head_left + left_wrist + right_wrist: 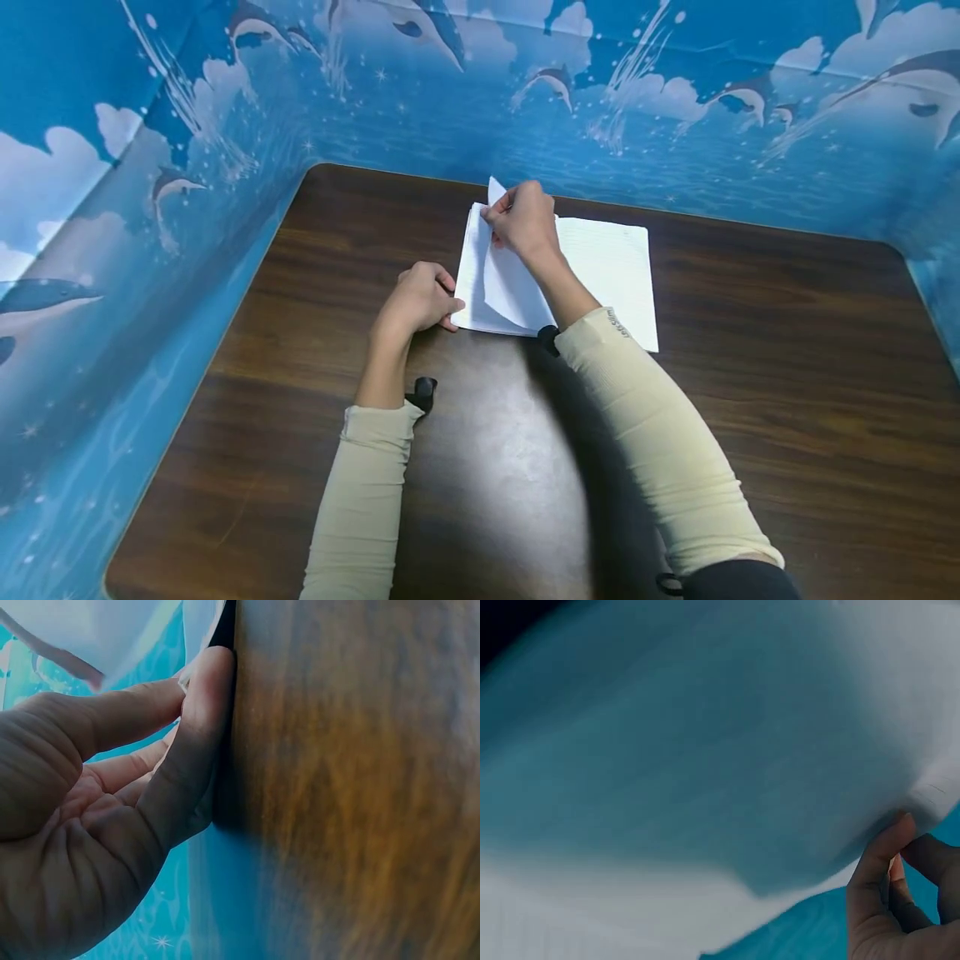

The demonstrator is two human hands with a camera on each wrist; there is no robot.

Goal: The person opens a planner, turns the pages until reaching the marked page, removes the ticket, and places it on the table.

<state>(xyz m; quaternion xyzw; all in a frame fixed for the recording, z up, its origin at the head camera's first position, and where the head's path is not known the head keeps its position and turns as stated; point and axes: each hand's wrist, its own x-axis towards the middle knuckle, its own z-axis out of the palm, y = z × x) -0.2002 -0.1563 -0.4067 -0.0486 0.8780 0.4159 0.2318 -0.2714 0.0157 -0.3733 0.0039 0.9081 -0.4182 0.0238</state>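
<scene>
An open notebook (611, 279) with white lined pages lies toward the far edge of the table. My right hand (525, 221) pinches a single page (513, 287) near its top edge, and that page stands raised and curved above the left side. In the right wrist view the lifted page (705, 765) fills most of the picture, its edge between thumb and fingers of the hand (904, 900). At the notebook's lower left corner, my left hand (420, 296) grips the paper. The left wrist view shows that hand (112, 772) with thumb and finger pinching the corner.
The dark wooden table (787, 375) has rounded corners. A blue curtain (450, 125) printed with dolphins hangs along its back and sides. Each wrist carries a small black camera mount (423, 392) beside a cream sleeve (360, 500).
</scene>
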